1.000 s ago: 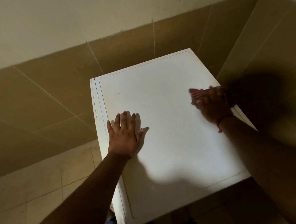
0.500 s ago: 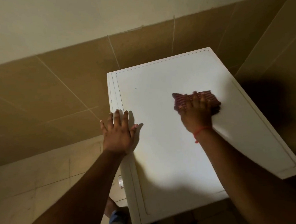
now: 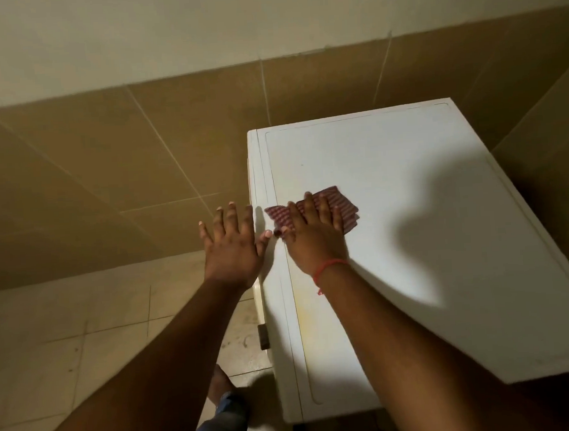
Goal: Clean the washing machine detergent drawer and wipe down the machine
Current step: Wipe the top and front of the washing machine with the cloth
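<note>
The white washing machine top [image 3: 411,241] fills the right half of the head view. My right hand [image 3: 314,236] presses flat on a folded red-and-white striped cloth [image 3: 346,208] near the top's left edge. My left hand [image 3: 233,245] hovers beside it with fingers spread, over the left rim of the machine, its thumb near the cloth. The detergent drawer is out of sight.
Brown wall tiles [image 3: 139,157] rise behind and to the left of the machine, and another tiled wall [image 3: 545,152] stands close on the right. Pale floor tiles [image 3: 83,327] lie at lower left. My foot and trouser leg [image 3: 221,405] stand by the machine's front.
My right hand has slid the cloth leftward across the top, from the right edge to the left edge. My left hand has shifted off the top to its left rim. The view has swung left.
</note>
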Available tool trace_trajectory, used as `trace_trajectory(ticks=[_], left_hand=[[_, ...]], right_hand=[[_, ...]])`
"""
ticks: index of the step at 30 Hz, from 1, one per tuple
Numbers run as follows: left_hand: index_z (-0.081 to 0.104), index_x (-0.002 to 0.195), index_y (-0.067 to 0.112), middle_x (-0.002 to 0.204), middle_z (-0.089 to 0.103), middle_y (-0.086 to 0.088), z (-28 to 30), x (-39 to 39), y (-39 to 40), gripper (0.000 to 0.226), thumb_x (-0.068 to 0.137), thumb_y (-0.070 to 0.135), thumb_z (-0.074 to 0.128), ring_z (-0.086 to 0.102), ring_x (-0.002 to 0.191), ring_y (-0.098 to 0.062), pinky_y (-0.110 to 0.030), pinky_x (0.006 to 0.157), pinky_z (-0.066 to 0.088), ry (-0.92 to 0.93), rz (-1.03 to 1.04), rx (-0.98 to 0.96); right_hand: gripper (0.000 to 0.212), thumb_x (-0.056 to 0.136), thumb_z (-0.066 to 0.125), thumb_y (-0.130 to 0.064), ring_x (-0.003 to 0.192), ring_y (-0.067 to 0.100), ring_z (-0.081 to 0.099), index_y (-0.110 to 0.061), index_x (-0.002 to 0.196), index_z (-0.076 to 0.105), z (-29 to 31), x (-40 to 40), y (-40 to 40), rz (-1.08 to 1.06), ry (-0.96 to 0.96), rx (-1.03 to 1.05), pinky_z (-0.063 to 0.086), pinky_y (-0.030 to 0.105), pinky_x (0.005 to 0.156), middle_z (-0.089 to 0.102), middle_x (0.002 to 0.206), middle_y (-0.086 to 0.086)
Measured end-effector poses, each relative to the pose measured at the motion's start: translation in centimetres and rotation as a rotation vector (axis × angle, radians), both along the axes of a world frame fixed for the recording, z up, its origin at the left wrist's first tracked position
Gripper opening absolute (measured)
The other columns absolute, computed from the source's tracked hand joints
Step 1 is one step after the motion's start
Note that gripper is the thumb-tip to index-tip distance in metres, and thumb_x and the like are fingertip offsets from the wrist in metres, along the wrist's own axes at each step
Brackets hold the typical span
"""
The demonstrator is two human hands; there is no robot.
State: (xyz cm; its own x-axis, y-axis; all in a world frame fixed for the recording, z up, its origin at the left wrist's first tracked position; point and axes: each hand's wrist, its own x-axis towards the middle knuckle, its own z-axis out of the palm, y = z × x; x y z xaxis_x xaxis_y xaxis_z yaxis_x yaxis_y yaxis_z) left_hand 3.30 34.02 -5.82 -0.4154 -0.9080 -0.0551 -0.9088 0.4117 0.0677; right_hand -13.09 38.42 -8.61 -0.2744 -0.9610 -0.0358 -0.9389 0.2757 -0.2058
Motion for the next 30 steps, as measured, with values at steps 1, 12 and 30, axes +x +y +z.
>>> trace_trajectory(ticks=[1, 12, 30], left_hand=[[0.013, 0.156, 0.020, 0.163, 0.013, -0.016, -0.1, 0.5, 0.0, 0.071, 0.097, 0.060, 0.009, 0.006, 0.151, -0.036, -0.062, 0.118, 0.005, -0.001, 0.001, 0.004], [0.009, 0.156, 0.022, 0.164, 0.010, -0.015, -0.8, 2.0, -0.5, 0.072, 0.097, 0.062, 0.005, 0.004, 0.151, -0.036, -0.062, 0.118, 0.005, -0.016, -0.009, 0.027], [0.012, 0.156, 0.021, 0.163, 0.014, -0.013, 0.3, -9.5, 1.3, 0.073, 0.096, 0.062, 0.006, 0.007, 0.150, -0.036, -0.062, 0.118, 0.006, 0.006, -0.185, -0.021]], right_hand=[[0.058, 0.098, 0.029, -0.050, 0.151, 0.027, 0.007, -0.031, 0.153, 0.026, 0.1, 1.0, -0.3, 0.090, 0.020, 0.001, 0.002, 0.047, 0.120, 0.016, 0.163, 0.001], [0.061, 0.097, 0.020, -0.057, 0.151, 0.027, 0.005, -0.033, 0.153, 0.024, 0.4, -1.2, -2.6, 0.204, 0.029, 0.030, 0.003, 0.048, 0.120, 0.013, 0.164, 0.000], [0.080, 0.087, 0.010, -0.069, 0.144, 0.041, 0.023, -0.027, 0.150, 0.036, 0.3, -25.3, 6.1, -0.119, 0.048, 0.112, 0.013, 0.058, 0.117, 0.025, 0.159, 0.012]])
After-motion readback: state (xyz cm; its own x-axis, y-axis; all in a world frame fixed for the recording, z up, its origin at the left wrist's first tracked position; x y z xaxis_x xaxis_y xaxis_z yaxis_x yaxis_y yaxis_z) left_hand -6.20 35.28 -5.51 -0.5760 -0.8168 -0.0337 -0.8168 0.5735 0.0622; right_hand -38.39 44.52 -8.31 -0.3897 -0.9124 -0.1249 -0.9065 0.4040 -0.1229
